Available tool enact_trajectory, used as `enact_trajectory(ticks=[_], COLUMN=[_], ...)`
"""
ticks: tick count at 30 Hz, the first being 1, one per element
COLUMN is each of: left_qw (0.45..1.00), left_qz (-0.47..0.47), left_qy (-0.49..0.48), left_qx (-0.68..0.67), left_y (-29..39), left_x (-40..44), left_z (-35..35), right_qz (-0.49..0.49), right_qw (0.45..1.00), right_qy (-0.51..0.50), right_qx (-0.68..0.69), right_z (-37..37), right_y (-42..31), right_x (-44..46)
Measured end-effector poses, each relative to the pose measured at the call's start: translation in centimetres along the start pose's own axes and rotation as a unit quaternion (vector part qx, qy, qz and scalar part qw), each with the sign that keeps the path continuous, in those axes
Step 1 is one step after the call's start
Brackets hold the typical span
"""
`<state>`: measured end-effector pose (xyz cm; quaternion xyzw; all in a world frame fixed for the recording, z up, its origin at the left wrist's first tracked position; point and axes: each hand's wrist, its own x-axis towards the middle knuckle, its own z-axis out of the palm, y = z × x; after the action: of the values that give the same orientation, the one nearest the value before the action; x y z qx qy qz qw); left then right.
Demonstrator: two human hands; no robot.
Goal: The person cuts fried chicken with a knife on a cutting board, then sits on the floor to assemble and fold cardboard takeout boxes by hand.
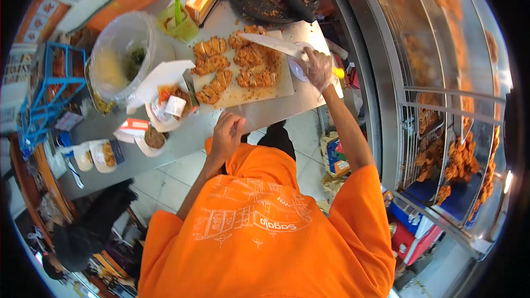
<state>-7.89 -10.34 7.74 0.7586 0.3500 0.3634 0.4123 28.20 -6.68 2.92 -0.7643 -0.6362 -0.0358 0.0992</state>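
Note:
My right hand [318, 69], in a thin clear glove, is closed around a large knife [271, 42]. The blade points left over the fried chicken, and a yellow handle end shows past my fingers. Sliced pieces of breaded fried chicken [258, 77] lie on a pale cutting board [270, 93]. More cut pieces [210, 63] lie along its left side. Part of a small white dish [298, 69] shows beside my right hand. My left hand [227, 134] hovers near the table's front edge, fingers curled, with nothing visible in them.
A stone mortar [237, 8] holding fried chicken stands at the back, near a green container [179, 26]. At left are a plastic-lined bucket [118, 58], open food boxes [157, 113] and a blue rack [52, 88]. A glass display case [441, 105] stands right. Another person [91, 237] is at lower left.

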Motion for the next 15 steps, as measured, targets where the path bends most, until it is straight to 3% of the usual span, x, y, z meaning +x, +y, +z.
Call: enact_trajectory(ticks=[3,5,9,11,13,15], left_qw=[1.0,0.999,0.998,0.998,0.998,0.998], left_qz=[0.003,-0.023,-0.021,-0.03,-0.059,-0.044], left_qy=[0.001,0.005,0.037,0.022,0.011,-0.045], left_qx=[0.015,0.045,0.049,0.042,0.001,-0.025], left_y=[0.5,1.0,1.0,1.0,1.2,1.8], left_x=[0.2,0.5,0.7,0.8,1.5,2.7], left_z=[-1.1,-1.9,-2.5,-2.2,-1.0,0.8], right_qz=[-0.019,-0.021,-0.029,-0.011,0.054,0.176], right_qw=[0.999,0.993,0.992,0.996,0.978,0.921], right_qy=[-0.031,-0.111,-0.125,-0.088,0.148,0.224], right_qx=[-0.033,-0.026,-0.017,-0.003,0.135,0.266], right_z=[0.1,0.9,2.1,1.8,1.4,0.9], right_y=[-0.5,-0.7,-0.6,-1.0,-2.3,-4.4], right_x=[3.5,4.8,4.5,3.2,1.7,0.2])
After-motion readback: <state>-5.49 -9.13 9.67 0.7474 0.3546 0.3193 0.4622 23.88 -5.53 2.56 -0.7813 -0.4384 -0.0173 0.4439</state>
